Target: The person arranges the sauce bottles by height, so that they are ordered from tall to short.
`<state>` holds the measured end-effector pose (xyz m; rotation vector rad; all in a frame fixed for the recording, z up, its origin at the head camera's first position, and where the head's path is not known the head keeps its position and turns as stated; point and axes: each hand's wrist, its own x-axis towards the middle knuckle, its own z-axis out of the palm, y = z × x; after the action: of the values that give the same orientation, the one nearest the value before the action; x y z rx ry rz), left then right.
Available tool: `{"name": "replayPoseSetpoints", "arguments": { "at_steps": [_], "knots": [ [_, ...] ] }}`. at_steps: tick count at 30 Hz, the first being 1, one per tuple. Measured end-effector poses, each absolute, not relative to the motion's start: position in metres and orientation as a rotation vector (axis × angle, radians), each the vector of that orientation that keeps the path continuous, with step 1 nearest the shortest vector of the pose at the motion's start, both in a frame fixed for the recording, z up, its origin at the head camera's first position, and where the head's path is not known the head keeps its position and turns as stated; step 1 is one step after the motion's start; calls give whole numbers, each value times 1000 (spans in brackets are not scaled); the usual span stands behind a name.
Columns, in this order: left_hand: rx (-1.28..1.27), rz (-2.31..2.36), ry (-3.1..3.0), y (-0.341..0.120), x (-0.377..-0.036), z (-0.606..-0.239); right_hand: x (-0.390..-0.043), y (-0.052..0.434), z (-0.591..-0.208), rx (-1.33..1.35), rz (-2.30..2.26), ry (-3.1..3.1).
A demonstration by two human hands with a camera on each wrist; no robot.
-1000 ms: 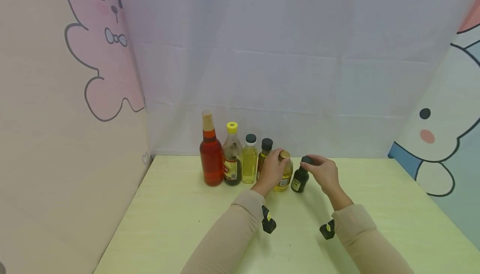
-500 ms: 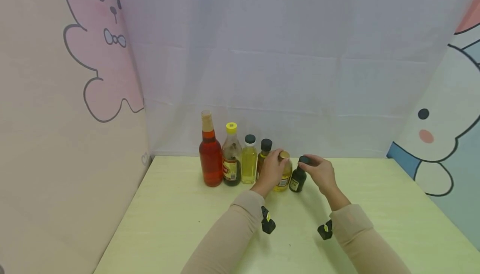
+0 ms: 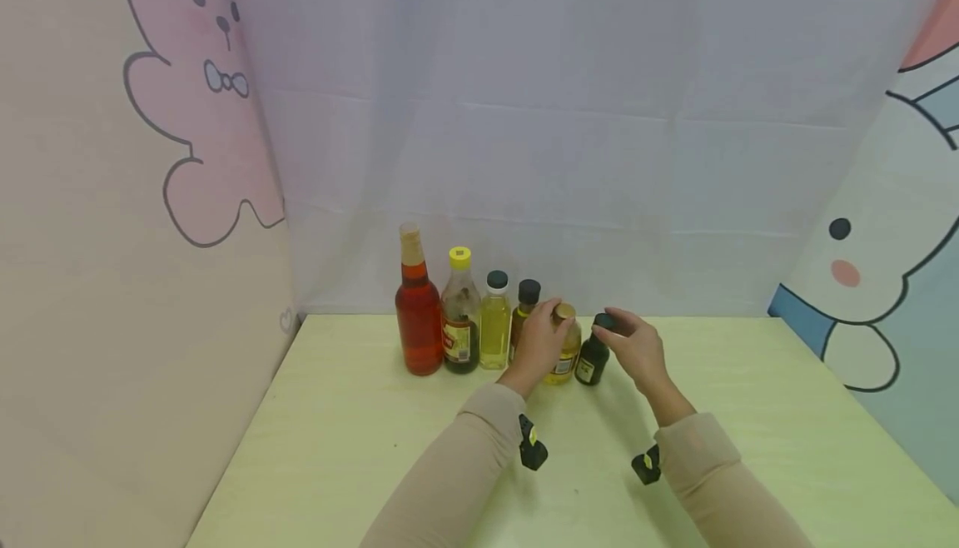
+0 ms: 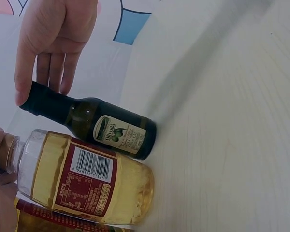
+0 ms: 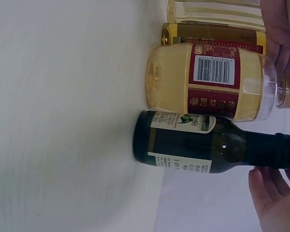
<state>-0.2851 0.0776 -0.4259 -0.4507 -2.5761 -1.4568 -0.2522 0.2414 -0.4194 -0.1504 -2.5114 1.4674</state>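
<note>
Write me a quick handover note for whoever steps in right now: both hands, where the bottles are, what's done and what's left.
Left hand: gripping the yellow bottle near its gold cap, bottle upright on the table.
Right hand: fingertips on the cap of the dark bottle, which stands upright just right of the yellow one; whether it grips the cap, I cannot tell.
Row along the back edge, left to right: red bottle, yellow-capped bottle, pale oil bottle, black-capped bottle, then the two in hand.
Done: six bottles stand in line, tallest to shortest.
Left: probably only to close the small gap at the dark bottle and let go.
</note>
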Motion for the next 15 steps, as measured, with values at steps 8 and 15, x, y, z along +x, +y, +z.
{"name": "replayPoseSetpoints", "arguments": {
  "at_steps": [8, 15],
  "knots": [
    [-544, -1401, -2571, 76, -282, -425, -248, 238, -414, -45, 1258, -2554],
    [-623, -1383, -2520, 70, -276, -424, -242, 236, -412, 2, 1078, -2574]
  ]
}}
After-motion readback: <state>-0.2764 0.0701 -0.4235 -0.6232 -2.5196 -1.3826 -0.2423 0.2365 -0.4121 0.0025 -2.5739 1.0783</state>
